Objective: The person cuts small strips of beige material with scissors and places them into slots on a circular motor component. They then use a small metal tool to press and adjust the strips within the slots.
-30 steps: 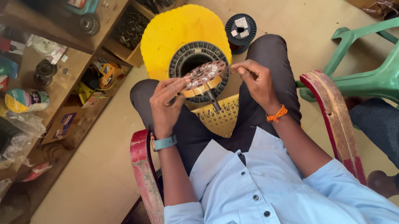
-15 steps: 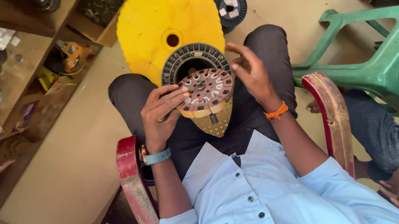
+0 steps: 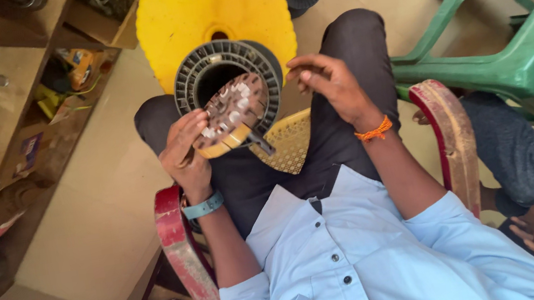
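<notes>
Stator point(image 3: 230, 114): gripped in left hand point(image 3: 185, 156), slots apparently part-wound; right hand point(image 3: 331, 84) at 3 o'clock, fingers loosely curled, empty; spool point(image 3: 199, 72) behind.

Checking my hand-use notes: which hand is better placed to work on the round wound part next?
Right. The left hand already holds the round wound part, while the right hand hovers free beside it.

Both hands raised over the lap

Left hand point(image 3: 187, 156) curls in a closed grip, forearm angled up from the elbow. Right hand point(image 3: 328, 84) hovers beside it, fingers loosely bent, holding nothing.
</notes>
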